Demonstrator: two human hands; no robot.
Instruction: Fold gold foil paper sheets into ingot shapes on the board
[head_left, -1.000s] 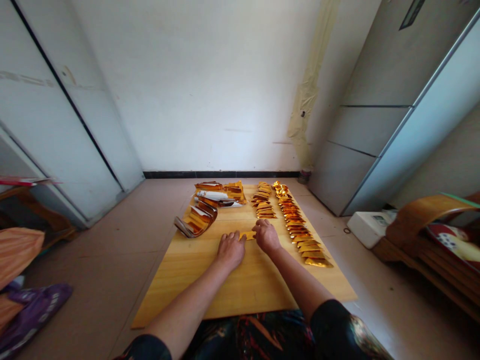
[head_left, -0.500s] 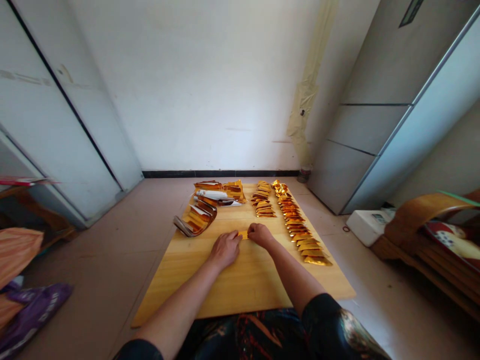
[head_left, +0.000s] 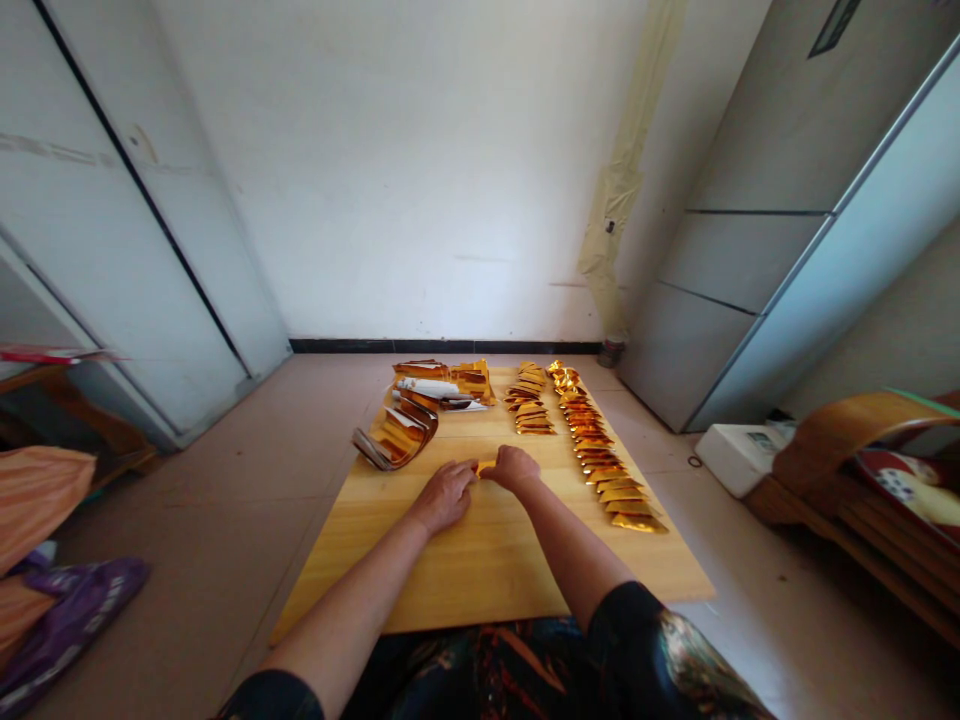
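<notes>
A small strip of gold foil paper (head_left: 485, 466) lies on the wooden board, mostly covered by my fingers. My left hand (head_left: 445, 496) is closed with its fingertips at the strip's left end, low against the board. At the other end, my right hand (head_left: 514, 467) pinches the strip with its fingers curled in. Loose sheets of gold foil paper (head_left: 397, 438), partly curled, lie beyond my left hand. To the right of my hands runs a long row of folded gold paper pieces (head_left: 600, 455), overlapping one another. A shorter stack of folded gold pieces (head_left: 529, 400) sits behind my right hand.
The wooden board (head_left: 450, 585) reaches from my lap toward the white wall (head_left: 420, 180). A grey fridge (head_left: 720, 250) stands back right, near a white box (head_left: 739, 455) and a wooden seat (head_left: 862, 490). A purple bag (head_left: 82, 620) lies on the floor at left.
My right hand has turned and moved slightly left, closer to my left hand. Less of the gold strip shows between them. The view has shifted a little.
</notes>
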